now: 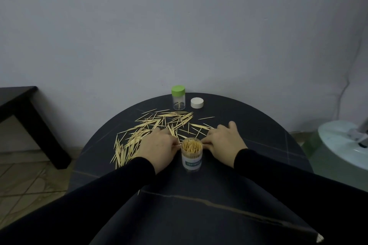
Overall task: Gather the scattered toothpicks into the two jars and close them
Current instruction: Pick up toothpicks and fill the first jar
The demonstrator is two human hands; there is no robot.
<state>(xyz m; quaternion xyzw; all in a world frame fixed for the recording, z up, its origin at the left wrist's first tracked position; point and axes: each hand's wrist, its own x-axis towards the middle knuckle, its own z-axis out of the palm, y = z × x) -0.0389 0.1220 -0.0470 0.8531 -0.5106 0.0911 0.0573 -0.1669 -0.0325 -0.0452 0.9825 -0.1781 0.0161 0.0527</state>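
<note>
A round dark table (258, 135) bears everything. Loose toothpicks (151, 125) spread across it, mostly behind and left of the hands. The left hand (159, 145) pinches a few toothpicks at the rim of the open jar (191, 155), which stands full between both hands. The right hand (223, 141) lies flat with straight fingers, fingertips touching the jar's right side and holding nothing. At the far edge stands a nearly empty green-lidded jar (178, 98), with a white lid (197, 103) just beside it on the right.
</note>
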